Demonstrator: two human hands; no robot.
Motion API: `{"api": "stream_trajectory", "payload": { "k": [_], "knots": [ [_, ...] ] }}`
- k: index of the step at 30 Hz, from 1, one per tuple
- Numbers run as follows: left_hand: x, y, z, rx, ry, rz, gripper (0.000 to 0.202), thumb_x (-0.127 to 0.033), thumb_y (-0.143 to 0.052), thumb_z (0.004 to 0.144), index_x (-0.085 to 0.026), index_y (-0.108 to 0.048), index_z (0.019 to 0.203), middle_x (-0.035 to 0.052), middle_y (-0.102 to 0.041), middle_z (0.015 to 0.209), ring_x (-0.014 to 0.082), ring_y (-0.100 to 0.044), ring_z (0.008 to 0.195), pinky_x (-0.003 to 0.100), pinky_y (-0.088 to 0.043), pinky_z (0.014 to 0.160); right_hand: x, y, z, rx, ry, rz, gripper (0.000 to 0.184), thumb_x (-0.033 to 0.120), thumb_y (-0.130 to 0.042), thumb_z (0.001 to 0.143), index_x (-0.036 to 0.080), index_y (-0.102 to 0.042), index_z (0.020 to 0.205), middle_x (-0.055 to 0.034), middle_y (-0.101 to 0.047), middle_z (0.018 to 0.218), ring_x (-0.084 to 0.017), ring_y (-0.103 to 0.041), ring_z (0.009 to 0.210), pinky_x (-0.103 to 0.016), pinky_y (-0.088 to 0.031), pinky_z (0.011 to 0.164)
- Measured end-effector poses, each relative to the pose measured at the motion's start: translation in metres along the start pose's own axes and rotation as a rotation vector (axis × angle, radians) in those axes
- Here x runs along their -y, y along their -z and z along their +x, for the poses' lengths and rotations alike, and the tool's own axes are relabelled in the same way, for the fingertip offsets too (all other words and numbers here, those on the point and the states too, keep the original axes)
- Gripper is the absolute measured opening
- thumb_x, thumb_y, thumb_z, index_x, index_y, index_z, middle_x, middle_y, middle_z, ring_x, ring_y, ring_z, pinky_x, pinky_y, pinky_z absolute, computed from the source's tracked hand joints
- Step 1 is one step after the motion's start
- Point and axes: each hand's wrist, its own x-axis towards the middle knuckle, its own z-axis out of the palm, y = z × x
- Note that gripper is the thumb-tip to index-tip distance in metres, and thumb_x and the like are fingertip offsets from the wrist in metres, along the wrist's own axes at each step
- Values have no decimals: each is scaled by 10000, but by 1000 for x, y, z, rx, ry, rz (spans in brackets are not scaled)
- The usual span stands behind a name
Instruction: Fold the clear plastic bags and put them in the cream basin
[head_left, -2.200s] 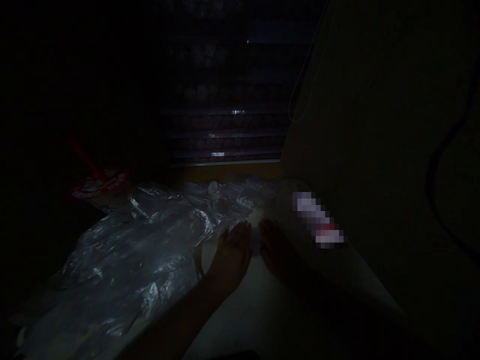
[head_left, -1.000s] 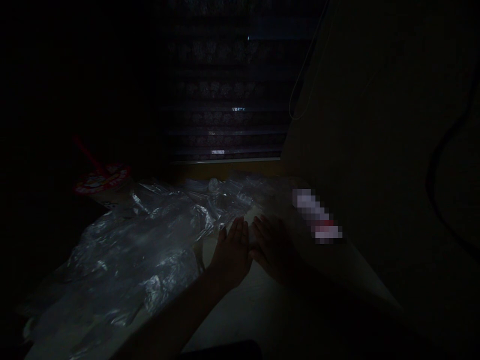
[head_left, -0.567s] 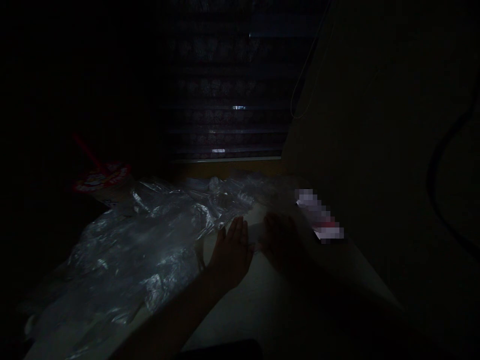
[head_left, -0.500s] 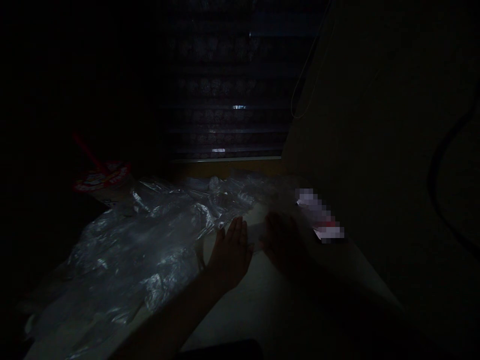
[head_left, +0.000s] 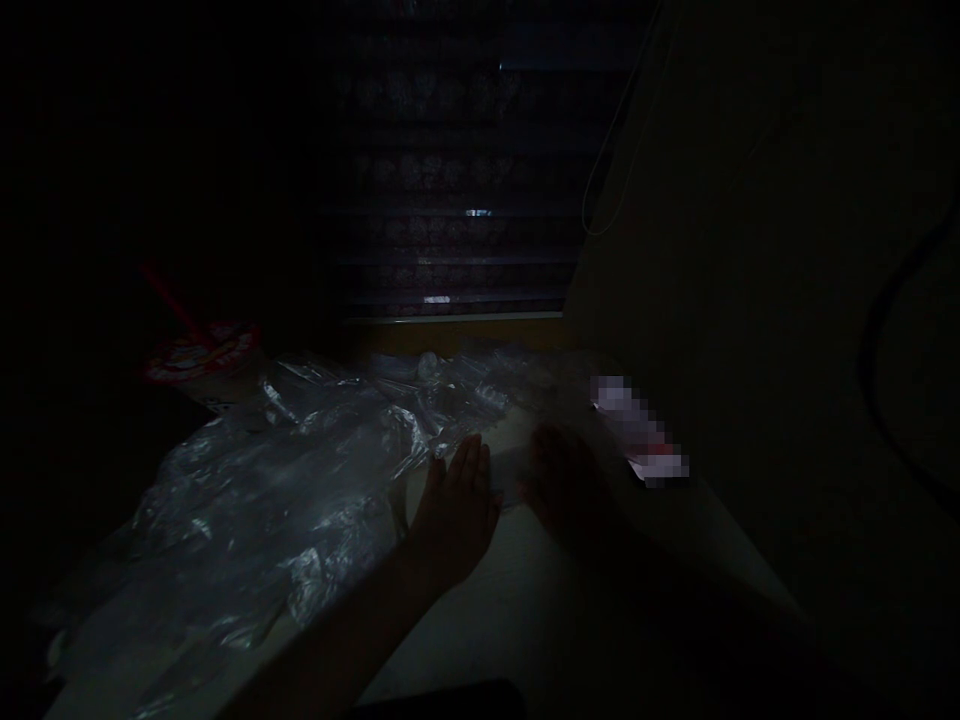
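The scene is very dark. My left hand lies flat with its fingers stretched out on a pale surface, right beside a crumpled sheet of clear plastic. My right hand rests flat a little to its right, in deep shadow, fingers extended. Between and just beyond the two hands lies a small pale piece that I cannot make out. Neither hand grips anything that I can see.
A cup with a red-and-white lid and red straw stands at the back left. A window blind with a hanging cord fills the back. A dark wall or panel rises on the right, with a white-and-red item at its foot.
Over the two seconds the hands came close together, then the right hand slid back to the right. The left hand has barely moved.
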Motion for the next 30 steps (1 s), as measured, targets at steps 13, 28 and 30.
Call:
{"api": "stream_trajectory", "payload": {
  "k": [13, 28, 30],
  "knots": [
    [2, -2, -2, 14, -29, 58, 486, -296, -203, 829, -24, -265, 1227, 168, -222, 1304, 267, -120, 1207, 483, -177, 920, 14, 20, 12, 8, 167, 207, 441, 298, -308, 807, 53, -383, 1166, -129, -380, 1228, -227, -276, 1152, -410, -231, 927],
    [1, 7, 0, 110, -32, 10, 509, -299, -228, 804, -17, -264, 1227, 181, -201, 1305, 285, -127, 1201, 502, -174, 911, 21, 15, 9, 158, 225, 235, 508, 352, -322, 797, 43, -331, 1200, -130, -322, 1266, -222, -213, 1183, -480, -159, 944],
    [1, 7, 0, 110, -28, 16, 506, -297, -236, 805, -15, -269, 1225, 181, -206, 1304, 288, -131, 1200, 503, -175, 910, 20, 13, 8, 141, 204, 212, 506, 365, -318, 800, 46, -344, 1192, -135, -332, 1259, -225, -225, 1178, -481, -171, 937]
  ]
}}
